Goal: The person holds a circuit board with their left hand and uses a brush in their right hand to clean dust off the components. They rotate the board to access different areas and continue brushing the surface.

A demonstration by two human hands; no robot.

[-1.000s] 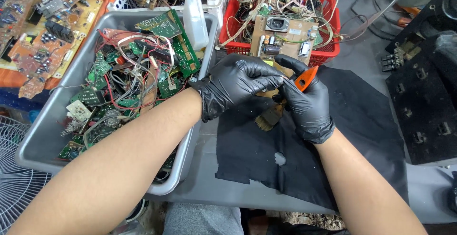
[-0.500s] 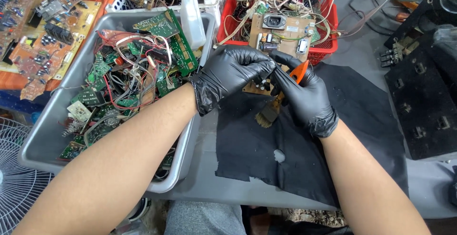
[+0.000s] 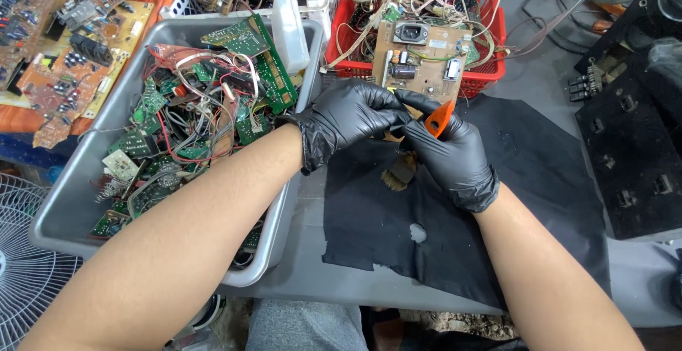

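Both hands have drifted up a touch vs the earlier pics, toward the red basket [image 3: 490, 74], and they sit closer together now; the orange tip shows less than it did.

From where I'm watching: left hand [image 3: 348, 120], black glove, is curled shut w/ fingers folded over a small part I can't make out, it's hidden inside the grip. Right hand [image 3: 455, 155], also black glove, is closed around an orange-handled tool [image 3: 440, 118]; only the orange end sticks out between thumb and forefinger, working end hidden. Fingertips of the two hands meet just in front of the red basket, over the top edge of the black cloth [image 3: 426, 251].

Ref point = black cloth. A small brush-like brown piece [image 3: 399, 173] lies on its upper part, right under the hands. A pale speck sits near its front edge. Left of the cloth, touching distance, is the grey tub [image 3: 71, 202], full of green circuit boards [image 3: 249, 45] and loose wires. Behind the cloth, the red basket holds a tan power board [image 3: 423, 56] resting on tangled wires. Right of the cloth, a black panel [image 3: 632, 159] w/ square cutouts. Far left beyond the tub, brown boards [image 3: 64, 60] lie spread out, and a white fan grille [image 3: 28, 280] shows at the lower corner.
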